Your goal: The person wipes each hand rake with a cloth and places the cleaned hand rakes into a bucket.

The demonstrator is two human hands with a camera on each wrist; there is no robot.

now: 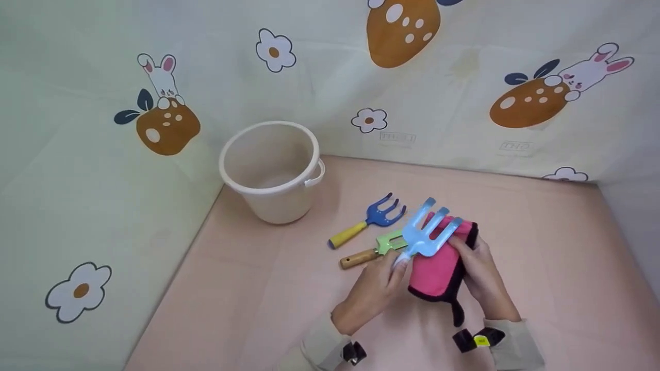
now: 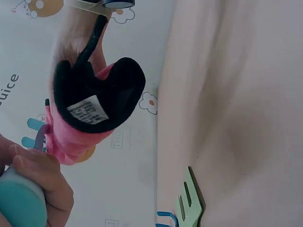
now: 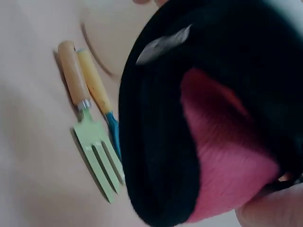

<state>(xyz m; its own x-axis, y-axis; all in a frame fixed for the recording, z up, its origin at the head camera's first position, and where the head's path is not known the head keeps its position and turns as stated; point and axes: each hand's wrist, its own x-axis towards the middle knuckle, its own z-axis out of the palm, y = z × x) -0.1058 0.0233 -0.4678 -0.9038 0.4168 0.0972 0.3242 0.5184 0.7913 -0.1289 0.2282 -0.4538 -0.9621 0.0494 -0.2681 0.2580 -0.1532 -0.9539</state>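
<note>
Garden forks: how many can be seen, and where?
3: the light-blue fork in the left hand, the green fork on the pinkish surface, and the yellow-handled blue fork nearer the bucket. Any inside the pink pouch would be hidden.

Left hand (image 1: 372, 289), right hand (image 1: 483, 272) bare. Left sleeve (image 1: 326, 341), right sleeve (image 1: 517, 346) pale grey, plain. Left wrist unit (image 1: 349, 352) small, black; right wrist unit (image 1: 465, 341) black, blocky, yellow-green label (image 1: 482, 340), tiny marking unreadable.

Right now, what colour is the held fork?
The fork is light blue, clearest in the head view.
</note>
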